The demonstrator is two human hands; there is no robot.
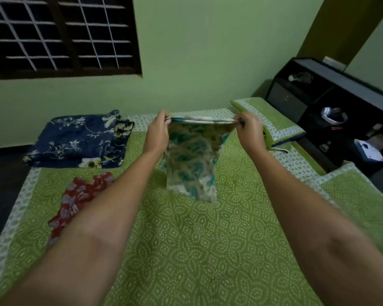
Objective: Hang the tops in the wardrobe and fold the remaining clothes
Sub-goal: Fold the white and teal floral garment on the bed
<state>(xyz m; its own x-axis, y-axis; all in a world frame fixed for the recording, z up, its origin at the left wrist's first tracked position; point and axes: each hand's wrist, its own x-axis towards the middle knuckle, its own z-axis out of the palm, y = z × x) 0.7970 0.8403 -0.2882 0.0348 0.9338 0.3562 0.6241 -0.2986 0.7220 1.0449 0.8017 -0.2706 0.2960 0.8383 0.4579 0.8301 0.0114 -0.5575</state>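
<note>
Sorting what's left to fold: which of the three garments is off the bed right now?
The teal-and-beige printed garment, held up by both hands at its top edge. The navy floral garment and the red floral one lie on the green bedspread.

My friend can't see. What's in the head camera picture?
Two hands, left hand and right hand, hold up a teal patterned cloth over a green bedspread. A folded navy floral garment and a red floral garment lie on it.
</note>
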